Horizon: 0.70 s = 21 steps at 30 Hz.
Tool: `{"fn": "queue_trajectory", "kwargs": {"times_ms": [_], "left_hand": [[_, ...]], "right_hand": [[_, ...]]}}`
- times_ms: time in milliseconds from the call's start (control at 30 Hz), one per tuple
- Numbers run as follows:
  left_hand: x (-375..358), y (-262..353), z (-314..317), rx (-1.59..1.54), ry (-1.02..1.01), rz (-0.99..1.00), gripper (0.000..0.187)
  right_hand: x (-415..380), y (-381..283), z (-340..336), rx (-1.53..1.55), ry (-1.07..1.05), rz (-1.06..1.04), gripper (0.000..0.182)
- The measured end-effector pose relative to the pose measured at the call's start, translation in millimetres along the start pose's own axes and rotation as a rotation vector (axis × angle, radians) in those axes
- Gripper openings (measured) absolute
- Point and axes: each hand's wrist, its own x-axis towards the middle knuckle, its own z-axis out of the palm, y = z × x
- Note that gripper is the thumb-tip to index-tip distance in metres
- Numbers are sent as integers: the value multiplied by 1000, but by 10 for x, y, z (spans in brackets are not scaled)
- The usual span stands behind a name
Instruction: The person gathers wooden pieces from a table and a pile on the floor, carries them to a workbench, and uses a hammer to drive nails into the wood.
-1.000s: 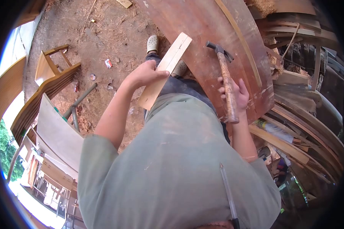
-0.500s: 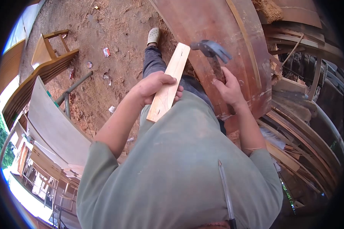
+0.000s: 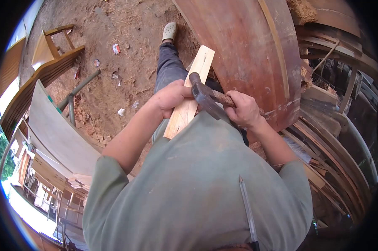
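Note:
A pale wooden piece (image 3: 202,62) slants upward in front of my shirt, with dark marks near its upper and lower ends. My left hand (image 3: 172,98) is closed around its left side near the middle. The claw hammer (image 3: 203,95) lies across the front of the wood, its head over the middle and its claw pointing down to the right. My right hand (image 3: 244,109) grips the hammer's brown handle close to the head. The hammer head hides part of the wood and of my left fingertips.
A large reddish-brown board (image 3: 247,46) leans just beyond my right hand. Stacked wood strips (image 3: 335,167) are at the right. Wooden chair parts (image 3: 46,79), a metal pipe (image 3: 82,85) and a grey panel (image 3: 55,125) stand at the left. Litter dots the dirt floor (image 3: 134,50).
My right hand has brought the hammer left and down, from beside the wood to over its middle. My left hand keeps its hold on the wood.

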Motion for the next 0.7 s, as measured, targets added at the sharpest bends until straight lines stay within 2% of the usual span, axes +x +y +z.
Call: {"fn": "queue_trajectory", "kwargs": {"times_ms": [100, 167, 300, 367, 400, 433, 467, 533, 567, 633, 667, 700], "left_hand": [[-47, 17, 35, -7, 90, -28, 25], [-55, 20, 35, -35, 147, -48, 26], [-65, 56, 22, -42, 107, -79, 28], [-39, 54, -14, -45, 111, -94, 28], [-3, 12, -96, -26, 38, -82, 29], [18, -4, -141, -6, -36, -69, 29], [-14, 27, -105, -6, -37, -74, 29], [-109, 80, 19, -81, 125, -73, 29], [-98, 82, 32, -82, 126, -67, 29], [-92, 75, 17, -117, 99, -73, 31], [-62, 78, -30, -113, 101, -68, 31], [-26, 48, -86, -84, 78, -86, 33]], "right_hand": [[84, 213, 24, -27, -33, -17, 23], [213, 397, 110, -89, -11, 251, 20], [273, 230, 7, -67, -41, 316, 19], [151, 70, -55, -9, -102, -2, 20], [125, 61, -70, -3, -134, -63, 20], [146, 145, -57, -1, -135, -60, 20], [202, 292, -18, -50, -136, 66, 19], [346, 418, -23, -44, -104, 282, 17], [370, 378, -68, -46, -104, 277, 17], [320, 194, -123, 3, -98, 134, 18], [240, 188, -110, -2, -133, -20, 18], [227, 251, -99, 0, -135, -20, 18]]}}
